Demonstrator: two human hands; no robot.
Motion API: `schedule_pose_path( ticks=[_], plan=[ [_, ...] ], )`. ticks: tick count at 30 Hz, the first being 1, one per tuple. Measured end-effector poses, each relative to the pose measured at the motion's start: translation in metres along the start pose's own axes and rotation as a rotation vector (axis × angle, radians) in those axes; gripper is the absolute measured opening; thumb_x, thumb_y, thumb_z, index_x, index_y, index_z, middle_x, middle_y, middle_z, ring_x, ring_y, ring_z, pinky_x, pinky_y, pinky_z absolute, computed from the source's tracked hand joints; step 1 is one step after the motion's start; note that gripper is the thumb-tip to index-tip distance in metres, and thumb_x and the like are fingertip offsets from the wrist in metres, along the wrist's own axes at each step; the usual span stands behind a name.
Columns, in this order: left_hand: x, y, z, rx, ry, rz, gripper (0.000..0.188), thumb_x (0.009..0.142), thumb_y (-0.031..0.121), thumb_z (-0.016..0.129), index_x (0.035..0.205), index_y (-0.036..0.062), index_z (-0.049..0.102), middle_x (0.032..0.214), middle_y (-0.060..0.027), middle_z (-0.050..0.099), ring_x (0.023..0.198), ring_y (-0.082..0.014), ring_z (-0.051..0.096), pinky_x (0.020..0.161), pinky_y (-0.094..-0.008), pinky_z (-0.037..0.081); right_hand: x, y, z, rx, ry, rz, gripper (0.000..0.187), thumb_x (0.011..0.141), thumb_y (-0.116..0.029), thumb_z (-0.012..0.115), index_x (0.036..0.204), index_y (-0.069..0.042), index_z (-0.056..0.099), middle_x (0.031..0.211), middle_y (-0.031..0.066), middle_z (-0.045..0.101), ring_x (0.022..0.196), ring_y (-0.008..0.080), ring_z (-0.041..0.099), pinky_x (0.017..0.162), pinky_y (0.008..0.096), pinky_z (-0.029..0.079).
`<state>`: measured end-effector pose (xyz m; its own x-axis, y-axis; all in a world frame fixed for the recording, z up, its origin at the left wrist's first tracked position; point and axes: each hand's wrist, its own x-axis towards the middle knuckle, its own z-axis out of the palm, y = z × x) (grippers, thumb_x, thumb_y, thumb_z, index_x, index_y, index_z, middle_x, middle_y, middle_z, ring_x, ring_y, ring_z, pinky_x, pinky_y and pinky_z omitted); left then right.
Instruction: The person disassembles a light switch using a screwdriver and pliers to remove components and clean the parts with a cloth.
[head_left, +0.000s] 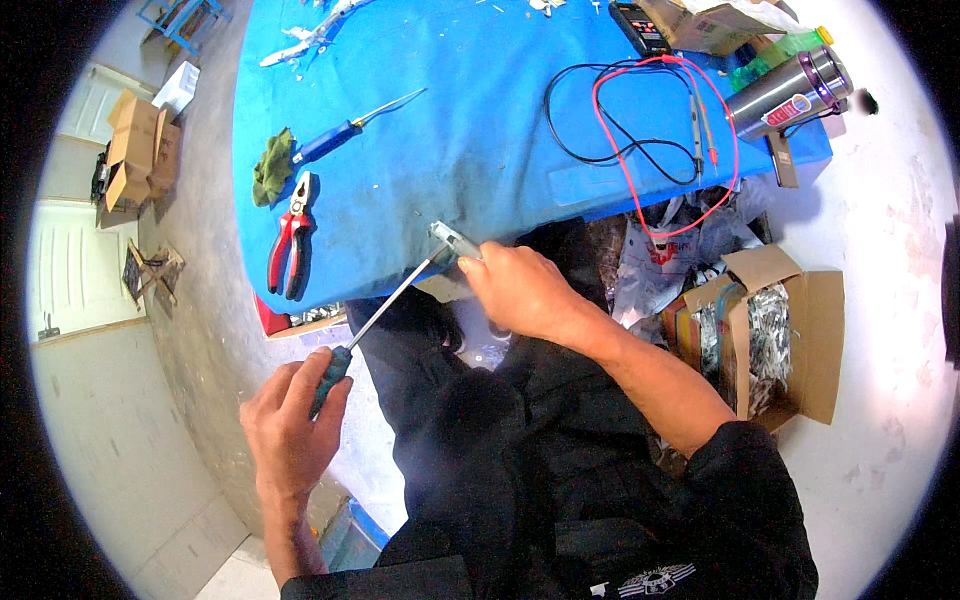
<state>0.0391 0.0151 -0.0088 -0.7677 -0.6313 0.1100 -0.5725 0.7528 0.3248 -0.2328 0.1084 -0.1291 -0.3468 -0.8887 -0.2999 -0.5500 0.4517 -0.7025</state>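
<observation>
My left hand (pixel 285 425) is closed around the dark teal handle of a screwdriver (pixel 393 300). The long metal shaft slants up and to the right, and its tip meets a small grey metal-looking piece (pixel 455 239). That piece is gripped in the closed fingers of my right hand (pixel 515 288) at the near edge of the blue-covered table (pixel 450 140). The piece's exact kind cannot be made out, and my fingers hide its lower end. Left of it on the cloth lie red-and-black pliers (pixel 290 245).
Beyond the pliers are a blue-handled soldering iron (pixel 330 142) and a crumpled green cloth (pixel 272 168). At the right, a multimeter (pixel 640 28) trails red and black leads (pixel 600 110) beside a steel flask (pixel 785 95). An open cardboard box (pixel 812 340) of silvery strips stands below.
</observation>
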Motion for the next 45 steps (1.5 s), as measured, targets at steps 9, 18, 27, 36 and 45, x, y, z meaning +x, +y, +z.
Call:
schedule_pose_path(
  ticks=[9, 18, 27, 36, 45],
  plan=[
    [-0.007, 0.003, 0.012, -0.05, 0.08, 0.029, 0.036, 0.079, 0.006, 0.086, 0.113, 0.0059, 0.074, 0.089, -0.0111, 0.075, 0.072, -0.0242, 0.075, 0.062, -0.0351, 0.058, -0.001, -0.005, -0.009, 0.029, -0.051, 0.028, 0.048, 0.108, -0.039, 0.055, 0.094, 0.005, 0.068, 0.087, 0.0334, 0.071, 0.086, 0.0532, 0.071, 0.079, 0.0619, 0.056],
    [0.0, 0.011, 0.014, 0.037, 0.051, 0.056, 0.035, 0.078, 0.006, 0.086, 0.111, 0.0071, 0.073, 0.091, -0.0093, 0.075, 0.075, -0.024, 0.073, 0.063, -0.0352, 0.057, -0.001, -0.002, -0.005, 0.002, -0.012, -0.01, 0.047, 0.107, -0.039, 0.056, 0.093, 0.005, 0.067, 0.087, 0.0336, 0.071, 0.086, 0.053, 0.071, 0.078, 0.0618, 0.056],
    [-0.003, 0.02, 0.011, 0.031, 0.034, -0.019, 0.034, 0.079, 0.006, 0.084, 0.111, 0.007, 0.074, 0.092, -0.0088, 0.075, 0.082, -0.0255, 0.074, 0.068, -0.0372, 0.058, -0.002, 0.0, -0.004, 0.009, -0.018, -0.023, 0.048, 0.107, -0.039, 0.055, 0.094, 0.005, 0.067, 0.087, 0.0345, 0.071, 0.087, 0.0534, 0.071, 0.079, 0.0623, 0.056],
    [-0.006, 0.018, 0.015, 0.079, 0.036, 0.029, 0.034, 0.08, 0.008, 0.085, 0.112, 0.0069, 0.073, 0.095, -0.0097, 0.075, 0.085, -0.0262, 0.074, 0.069, -0.0377, 0.058, -0.002, -0.001, -0.004, -0.007, -0.013, -0.033, 0.047, 0.108, -0.038, 0.055, 0.095, 0.005, 0.066, 0.086, 0.0339, 0.071, 0.086, 0.0529, 0.071, 0.077, 0.0618, 0.056],
    [-0.007, 0.014, 0.013, -0.108, -0.036, -0.124, 0.034, 0.082, 0.004, 0.08, 0.114, 0.0034, 0.071, 0.094, -0.0156, 0.073, 0.082, -0.0314, 0.071, 0.073, -0.041, 0.055, -0.002, -0.001, -0.003, -0.013, 0.0, -0.033, 0.046, 0.108, -0.038, 0.055, 0.094, 0.005, 0.066, 0.085, 0.0331, 0.071, 0.084, 0.0527, 0.071, 0.077, 0.0621, 0.056]
  ],
)
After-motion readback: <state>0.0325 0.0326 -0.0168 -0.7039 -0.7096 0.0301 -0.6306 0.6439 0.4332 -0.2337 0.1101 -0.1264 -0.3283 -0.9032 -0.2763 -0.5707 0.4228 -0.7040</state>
